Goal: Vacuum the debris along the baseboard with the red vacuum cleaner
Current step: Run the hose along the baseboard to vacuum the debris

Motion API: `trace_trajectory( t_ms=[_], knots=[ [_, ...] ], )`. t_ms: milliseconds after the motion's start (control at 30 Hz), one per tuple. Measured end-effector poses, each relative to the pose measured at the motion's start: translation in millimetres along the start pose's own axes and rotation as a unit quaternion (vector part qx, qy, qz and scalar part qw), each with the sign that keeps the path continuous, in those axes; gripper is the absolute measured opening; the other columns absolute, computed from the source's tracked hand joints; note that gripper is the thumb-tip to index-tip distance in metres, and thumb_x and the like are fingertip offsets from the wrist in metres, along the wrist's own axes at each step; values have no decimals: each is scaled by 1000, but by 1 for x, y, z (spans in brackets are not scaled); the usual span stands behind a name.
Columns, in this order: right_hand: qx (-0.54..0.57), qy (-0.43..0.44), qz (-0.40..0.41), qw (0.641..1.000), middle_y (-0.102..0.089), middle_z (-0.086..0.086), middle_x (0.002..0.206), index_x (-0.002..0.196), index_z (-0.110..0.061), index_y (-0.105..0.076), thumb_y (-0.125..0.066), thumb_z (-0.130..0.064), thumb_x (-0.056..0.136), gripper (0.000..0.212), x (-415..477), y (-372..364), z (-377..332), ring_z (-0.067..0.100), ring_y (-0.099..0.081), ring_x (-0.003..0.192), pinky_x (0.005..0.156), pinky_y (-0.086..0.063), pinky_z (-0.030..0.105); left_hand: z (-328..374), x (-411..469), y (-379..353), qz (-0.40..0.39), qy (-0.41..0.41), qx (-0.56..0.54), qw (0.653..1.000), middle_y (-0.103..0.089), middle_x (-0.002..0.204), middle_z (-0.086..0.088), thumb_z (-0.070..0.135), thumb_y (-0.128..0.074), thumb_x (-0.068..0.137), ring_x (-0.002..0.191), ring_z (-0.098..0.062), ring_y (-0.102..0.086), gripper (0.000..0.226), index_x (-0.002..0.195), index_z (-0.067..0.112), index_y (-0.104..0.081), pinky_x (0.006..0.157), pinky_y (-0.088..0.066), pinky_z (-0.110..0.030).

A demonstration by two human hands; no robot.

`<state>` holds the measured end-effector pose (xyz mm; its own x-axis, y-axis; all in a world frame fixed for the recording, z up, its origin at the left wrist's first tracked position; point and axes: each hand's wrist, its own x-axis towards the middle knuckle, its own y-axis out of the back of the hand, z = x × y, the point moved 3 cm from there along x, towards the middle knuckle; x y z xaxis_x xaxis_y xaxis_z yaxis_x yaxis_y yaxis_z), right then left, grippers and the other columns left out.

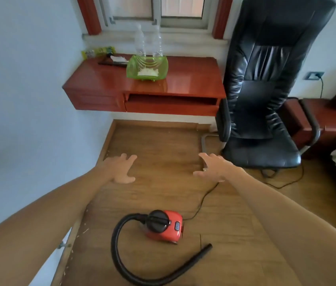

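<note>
The red vacuum cleaner sits on the wood floor in front of me, with a black knob on top. Its black hose curls left and forward, and the nozzle end lies on the floor to the right. Small pale debris is scattered along the wooden baseboard at the left wall. My left hand and my right hand are stretched out in the air beyond the vacuum, fingers spread, holding nothing.
A red wall-mounted desk carries a green tray and plastic bottles. A black office chair stands at the right. The vacuum's power cord runs across the floor toward a wall socket.
</note>
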<state>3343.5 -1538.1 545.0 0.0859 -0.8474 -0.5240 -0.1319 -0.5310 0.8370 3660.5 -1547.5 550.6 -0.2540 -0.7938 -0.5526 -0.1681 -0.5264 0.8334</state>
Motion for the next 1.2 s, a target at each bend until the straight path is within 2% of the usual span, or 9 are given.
trace_trajectory(
  t_ms=[133, 233, 367, 467, 600, 733, 900, 1067, 1200],
  knots=[
    [24, -57, -52, 997, -32, 12, 158, 159, -24, -14, -57, -65, 88, 92, 4, -73, 41, 38, -33, 143, 112, -36, 51, 32, 39, -55, -41, -44, 16, 998, -31, 151, -19, 56, -51, 93, 125, -34, -50, 84, 155, 23, -6, 99, -47, -44],
    [40, -90, -109, 989, -29, 15, 159, 158, -23, -15, -55, -63, 88, 90, 9, -134, 64, 40, -30, 144, 113, -35, 52, 55, 66, -112, -92, -63, 2, 994, -29, 153, -20, 56, -54, 91, 134, -36, -43, 86, 155, 22, -8, 105, -43, -49],
    [62, -102, -164, 979, -25, 11, 162, 159, -22, -13, -56, -64, 87, 93, 16, -224, 90, 36, -27, 146, 115, -33, 51, 82, 91, -196, -153, -77, -10, 985, -30, 153, -14, 57, -56, 90, 136, -34, -41, 87, 155, 21, -10, 104, -43, -44],
    [76, -100, -193, 973, -33, 14, 156, 158, -23, -16, -57, -63, 88, 91, 20, -289, 104, 37, -34, 142, 110, -38, 52, 98, 105, -257, -194, -91, 2, 977, -34, 149, -14, 60, -53, 89, 130, -33, -46, 89, 155, 20, -9, 100, -45, -44],
    [87, -93, -239, 963, -31, 13, 157, 158, -23, -11, -56, -64, 88, 93, 31, -377, 121, 36, -33, 142, 110, -38, 50, 115, 127, -338, -251, -94, 0, 964, -24, 156, -15, 62, -51, 89, 135, -34, -41, 89, 155, 24, -6, 105, -42, -46],
    [98, -89, -280, 951, -34, 12, 155, 158, -25, -10, -54, -66, 89, 92, 42, -460, 137, 35, -34, 141, 107, -41, 50, 135, 151, -409, -276, -119, 37, 953, -34, 147, -13, 61, -52, 89, 129, -33, -47, 84, 152, 21, -14, 100, -44, -44],
    [126, -88, -304, 940, -37, 11, 152, 157, -26, -13, -53, -65, 90, 87, 67, -542, 155, 33, -34, 140, 106, -42, 52, 155, 191, -493, -304, -129, 62, 942, -30, 153, -15, 61, -52, 88, 134, -35, -42, 87, 154, 25, -9, 109, -37, -47],
    [127, -65, -323, 936, -41, 12, 147, 155, -24, -18, -54, -63, 90, 84, 92, -616, 167, 35, -39, 134, 103, -44, 52, 180, 223, -573, -354, -109, -1, 929, -22, 156, -21, 53, -57, 91, 142, -39, -30, 87, 154, 22, -7, 114, -31, -49],
    [129, -60, -339, 930, -42, 12, 145, 154, -24, -18, -53, -64, 90, 83, 108, -668, 172, 35, -40, 133, 101, -44, 52, 196, 231, -620, -388, -111, -40, 914, -20, 157, -21, 50, -56, 93, 142, -38, -30, 86, 156, 20, -4, 114, -32, -48]
  ],
)
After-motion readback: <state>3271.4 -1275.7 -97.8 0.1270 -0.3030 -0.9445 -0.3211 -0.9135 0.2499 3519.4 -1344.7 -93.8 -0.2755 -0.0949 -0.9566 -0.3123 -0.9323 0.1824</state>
